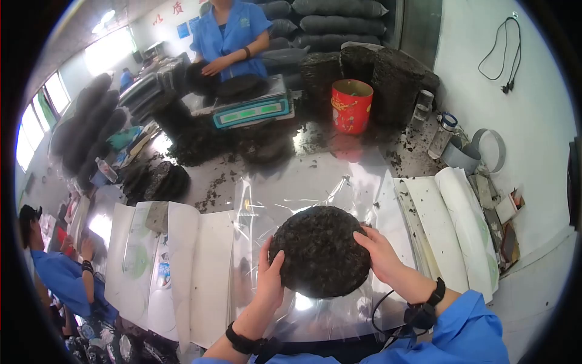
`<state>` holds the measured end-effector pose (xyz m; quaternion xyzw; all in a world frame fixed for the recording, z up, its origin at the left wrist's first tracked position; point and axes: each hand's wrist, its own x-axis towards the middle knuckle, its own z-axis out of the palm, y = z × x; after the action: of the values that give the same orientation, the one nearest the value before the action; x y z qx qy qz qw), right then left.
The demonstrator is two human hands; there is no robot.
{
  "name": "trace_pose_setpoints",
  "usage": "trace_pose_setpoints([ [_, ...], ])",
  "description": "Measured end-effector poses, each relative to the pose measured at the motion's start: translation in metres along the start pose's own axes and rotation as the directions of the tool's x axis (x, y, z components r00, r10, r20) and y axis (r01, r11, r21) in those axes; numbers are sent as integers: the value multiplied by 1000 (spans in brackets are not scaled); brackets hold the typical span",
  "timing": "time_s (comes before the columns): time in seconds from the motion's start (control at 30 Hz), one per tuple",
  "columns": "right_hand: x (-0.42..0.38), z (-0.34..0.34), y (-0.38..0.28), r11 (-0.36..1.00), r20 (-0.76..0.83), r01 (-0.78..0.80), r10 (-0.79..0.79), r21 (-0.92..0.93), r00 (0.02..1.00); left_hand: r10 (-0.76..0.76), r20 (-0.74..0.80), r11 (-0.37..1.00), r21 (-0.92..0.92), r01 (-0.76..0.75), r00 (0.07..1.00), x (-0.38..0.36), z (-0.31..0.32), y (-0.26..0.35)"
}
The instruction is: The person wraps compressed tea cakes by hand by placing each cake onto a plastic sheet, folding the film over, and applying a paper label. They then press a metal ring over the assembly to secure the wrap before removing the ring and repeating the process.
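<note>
My left hand (271, 276) and my right hand (381, 253) grip a thick, round, nearly black pressed cake (321, 252) from its two sides. The thumbs lie on its upper face, while the other fingers are partly hidden at the edge. Its surface looks rough and flaky. In this view the cake overlaps a sheet of clear plastic film (279, 194) spread on the shiny table. I wear a dark band on each wrist.
Paper stacks flank the film at left (209, 267) and right (436, 224). Beyond stand a digital scale (251, 113), a red tin (351, 106), bottles (442, 134) and dark cakes (157, 181). A co-worker (227, 36) handles dark cakes at the scale; another person (70, 273) is at left.
</note>
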<state>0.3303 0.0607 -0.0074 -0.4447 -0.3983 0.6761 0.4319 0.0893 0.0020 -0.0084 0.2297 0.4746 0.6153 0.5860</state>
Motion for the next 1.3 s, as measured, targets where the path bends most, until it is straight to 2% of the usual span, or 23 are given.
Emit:
trace_pose_setpoints([
  [0.07, 7, -2, 6, 999, 18, 27, -26, -42, 999, -18, 2, 1000, -23, 18, 1000, 1, -3, -4],
  [0.1, 7, 1, 7, 907, -51, 126, -159, -403, 986, -21, 0, 1000, -18, 21, 1000, 0, -3, -3],
  [0.13, 5, 3, 9, 684, -69, 166, -302, -711, 951, -6, 13, 1000, -18, 6, 1000, -2, -2, -3],
  [0.17, 2, 4, 9, 688, -71, 164, -300, -707, 951, 13, 28, 1000, -18, -12, 1000, -3, -1, -3],
  [0.23, -2, 9, 2, 400, 5, 220, -474, -890, 881, 1, 20, 1000, 2, -1, 1000, -2, -3, -3],
  [0.27, -5, 15, -5, 404, 3, 221, -475, -887, 880, -17, 8, 1000, 14, 17, 1000, -2, -4, -3],
  [0.33, -12, 27, -18, 838, -15, 370, -409, -402, 912, -52, 1, 997, -54, 52, 999, -5, 0, 4],
  [0.37, -9, 26, -17, 842, -22, 365, -407, -397, 913, -79, 0, 988, -130, 78, 997, -6, 3, 8],
  [0.43, 1, 20, -20, 949, -135, 268, -291, -164, 947, -120, -26, 979, -172, 114, 992, -7, 6, 13],
  [0.5, 4, 3, -40, 950, -288, 308, -284, 42, 915, -164, -59, 964, -224, 147, 985, -3, 0, 7],
  [0.53, 6, -12, -45, 936, -300, 303, -242, 178, 923, -8, -45, 996, 91, 12, 999, 2, -11, -7],
  [0.57, 8, -28, -48, 903, -307, 296, -199, 310, 931, 135, 17, 911, 392, -131, 991, 3, -17, -17],
  [0.6, 10, -45, -46, 888, -311, 278, -164, 367, 936, 390, -41, 617, 753, -228, 920, -3, -9, -18],
  [0.63, 11, -57, -42, 867, -317, 265, -132, 423, 939, 393, -36, 619, 750, -235, 919, -6, 2, -15],
  [0.67, 8, -61, -42, 872, -366, 248, -86, 423, 927, 501, 232, 242, 887, -393, 834, -13, 25, 1],
  [0.7, 9, -70, -35, 875, -369, 246, -84, 417, 926, 484, 501, -171, 858, -484, 717, -15, 43, 8],
  [0.77, 19, -87, -16, 832, -332, 165, 25, 530, 943, 165, 747, -271, 662, -698, 644, -7, 75, -1],
  [0.83, 19, -84, -14, 824, -338, 154, 48, 545, 940, -37, 732, -382, 619, -687, 680, 13, 62, -34],
  [0.9, 18, -85, -10, 823, -337, 148, 55, 548, 940, -1, 761, -381, 599, -704, 649, 25, 50, -46],
  [1.03, 18, -89, -14, 837, -309, 92, 95, 540, 946, -54, 732, -381, 613, -692, 679, 32, 41, -58],
  [1.13, 19, -81, -23, 843, -275, 135, 16, 520, 961, -180, 706, -433, 568, -700, 685, 49, 31, -69],
  [1.23, 13, -74, -37, 911, -249, 167, -74, 378, 966, -211, 707, -299, 611, -733, 675, 49, 28, -66],
  [1.3, 1, -54, -61, 940, -259, 172, -95, 293, 961, -327, 594, 22, 782, -623, 735, 49, 41, -42],
])
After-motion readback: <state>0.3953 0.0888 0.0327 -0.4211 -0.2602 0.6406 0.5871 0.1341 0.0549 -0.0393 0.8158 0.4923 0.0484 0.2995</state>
